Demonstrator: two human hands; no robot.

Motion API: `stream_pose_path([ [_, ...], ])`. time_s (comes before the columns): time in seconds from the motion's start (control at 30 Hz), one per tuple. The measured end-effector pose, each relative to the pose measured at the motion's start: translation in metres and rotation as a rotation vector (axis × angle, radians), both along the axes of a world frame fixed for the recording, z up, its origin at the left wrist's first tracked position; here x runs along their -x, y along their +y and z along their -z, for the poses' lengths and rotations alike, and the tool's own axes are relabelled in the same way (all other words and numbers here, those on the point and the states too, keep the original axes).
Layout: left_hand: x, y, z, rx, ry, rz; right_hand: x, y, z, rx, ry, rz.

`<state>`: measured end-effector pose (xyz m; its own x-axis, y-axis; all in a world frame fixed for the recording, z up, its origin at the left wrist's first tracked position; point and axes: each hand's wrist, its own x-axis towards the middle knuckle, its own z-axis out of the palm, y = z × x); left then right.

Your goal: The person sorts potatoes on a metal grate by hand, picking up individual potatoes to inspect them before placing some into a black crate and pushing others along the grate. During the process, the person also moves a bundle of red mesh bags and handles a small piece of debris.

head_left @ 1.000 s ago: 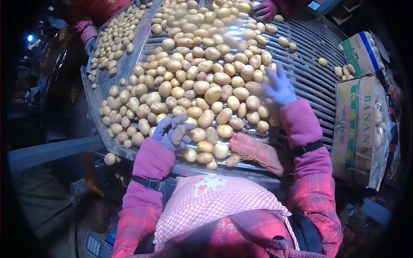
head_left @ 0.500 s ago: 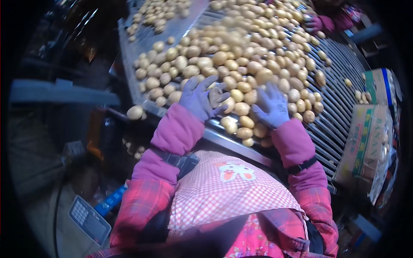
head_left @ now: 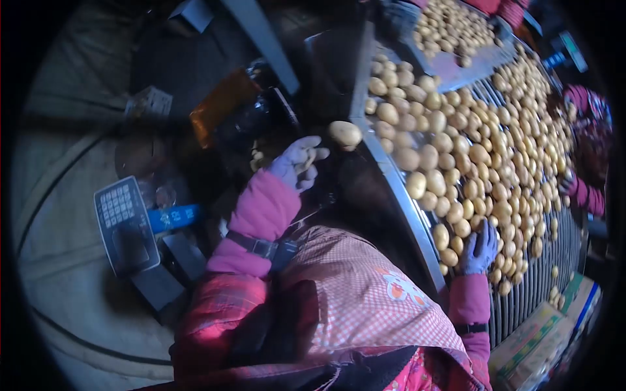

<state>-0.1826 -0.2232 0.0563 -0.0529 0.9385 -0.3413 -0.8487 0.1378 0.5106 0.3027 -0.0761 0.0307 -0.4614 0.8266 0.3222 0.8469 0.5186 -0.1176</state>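
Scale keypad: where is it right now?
Head view, left side: the scale keypad sits below and left of the left hand, beside a blue strip.

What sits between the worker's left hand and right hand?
In the head view, the metal table edge and a band of potatoes lie between the left hand and right hand.

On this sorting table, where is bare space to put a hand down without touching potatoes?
The potatoes lie packed up to the metal edge rail over most of the table. Bare rollers show only in one strip, between the heap's near edge and the cardboard boxes, just past the right hand; a few strays lie there. The left hand is off the table.
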Motion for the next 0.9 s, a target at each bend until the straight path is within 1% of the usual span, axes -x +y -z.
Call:
stream_pose_path([
  [0.07,0.011,-0.045,0.019,0.486,0.121,-0.193,0.000,0.000,-0.001,0.056,0.020,0.017],
  [0.13,0.011,-0.078,0.048,0.732,0.107,-0.170,0.003,-0.001,-0.005,0.073,0.000,0.032],
  [0.17,0.005,-0.093,0.065,0.730,0.099,-0.190,0.005,-0.002,-0.005,0.051,-0.001,0.025],
  [0.23,0.001,-0.119,0.091,0.756,0.057,-0.124,0.004,-0.001,0.000,0.051,0.013,0.051],
  [0.27,0.005,-0.126,0.093,0.756,0.049,-0.159,0.005,-0.001,0.001,0.054,0.009,0.075],
  [0.33,0.012,-0.128,0.099,0.668,0.155,-0.183,0.001,0.001,0.005,0.052,0.003,0.066],
  [0.4,0.030,-0.125,0.124,0.690,0.150,-0.253,-0.001,0.003,0.007,0.064,0.014,0.065],
  [0.47,0.054,-0.127,0.145,0.368,-0.042,-0.488,0.007,-0.001,-0.002,0.120,0.005,0.104],
  [0.5,0.065,-0.121,0.138,0.364,-0.041,-0.497,0.003,0.001,0.002,0.124,0.000,0.111],
  [0.57,0.088,-0.105,0.121,0.473,0.173,-0.554,-0.006,0.004,0.009,0.093,0.007,0.077],
  [0.6,0.102,-0.095,0.110,0.471,0.172,-0.550,-0.009,0.004,0.010,0.066,0.012,0.051],
  [0.7,0.156,-0.065,0.071,0.650,0.395,-0.464,-0.006,0.004,0.010,0.065,0.000,0.063],
  [0.8,0.170,-0.046,0.049,0.829,0.591,-0.291,-0.003,0.000,0.008,0.094,0.014,0.097],
  [0.83,0.156,-0.046,0.050,0.657,0.494,-0.377,-0.003,-0.010,-0.004,0.100,0.026,0.121],
  [0.87,0.154,-0.052,0.037,0.479,0.411,-0.519,0.013,-0.006,-0.005,0.093,0.079,0.099],
  [0.9,0.140,-0.034,0.023,0.627,0.513,-0.470,0.012,-0.005,-0.004,0.081,0.069,0.109],
])
